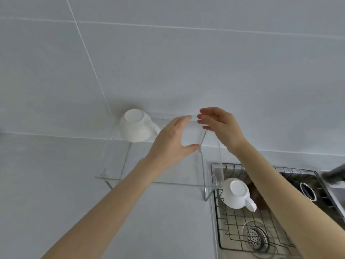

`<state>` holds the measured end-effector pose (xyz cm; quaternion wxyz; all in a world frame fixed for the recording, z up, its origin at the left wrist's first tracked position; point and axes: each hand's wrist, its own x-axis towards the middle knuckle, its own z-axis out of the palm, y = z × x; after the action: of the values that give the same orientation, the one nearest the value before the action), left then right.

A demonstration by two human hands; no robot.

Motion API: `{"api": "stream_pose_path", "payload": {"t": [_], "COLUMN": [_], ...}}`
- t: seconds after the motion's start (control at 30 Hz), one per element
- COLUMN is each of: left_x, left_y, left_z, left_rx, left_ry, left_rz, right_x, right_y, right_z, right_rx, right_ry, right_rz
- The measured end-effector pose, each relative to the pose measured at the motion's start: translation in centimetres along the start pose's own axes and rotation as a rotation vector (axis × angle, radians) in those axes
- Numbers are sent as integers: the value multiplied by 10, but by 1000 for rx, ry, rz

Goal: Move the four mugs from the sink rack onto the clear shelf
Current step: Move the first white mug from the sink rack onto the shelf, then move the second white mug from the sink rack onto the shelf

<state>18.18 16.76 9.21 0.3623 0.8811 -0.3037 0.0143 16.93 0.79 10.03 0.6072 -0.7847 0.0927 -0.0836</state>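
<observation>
A clear shelf (155, 181) stands on the white counter left of the sink. One white mug (135, 126) sits upside down at the shelf's back left corner. A second white mug (235, 193) lies upside down on the black wire rack (240, 221) in the sink, its handle pointing right. My left hand (171, 144) and my right hand (219, 128) hover over the shelf's back right part. Their fingers are spread and the fingertips nearly meet. Neither hand visibly holds anything. My right forearm crosses over the rack and hides part of it.
The steel sink (321, 200) has a drain strainer (256, 238) at its front and a round overflow opening (308, 190). A dark blurred object (335, 176) sits at the right edge. A white tiled wall (168, 62) rises right behind the shelf.
</observation>
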Motion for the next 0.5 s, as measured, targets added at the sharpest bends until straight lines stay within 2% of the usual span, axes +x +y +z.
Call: {"api": "stream_pose_path", "payload": {"t": [0.1, 0.27, 0.37, 0.5], "left_x": [-14, -37, -44, -36], "left_y": [39, 75, 78, 61], "left_z": [34, 115, 164, 220], "left_rx": [-124, -102, -48, 49], "left_ry": [-137, -351, -496, -591], "left_rz": [76, 128, 67, -94], "right_x": [-31, -80, -103, -125], "right_y": [20, 91, 140, 187], "right_z": [-52, -110, -124, -123], "right_rx": [39, -63, -227, -384], "right_ry": [110, 220, 214, 140], "right_rz": [32, 244, 367, 502]}}
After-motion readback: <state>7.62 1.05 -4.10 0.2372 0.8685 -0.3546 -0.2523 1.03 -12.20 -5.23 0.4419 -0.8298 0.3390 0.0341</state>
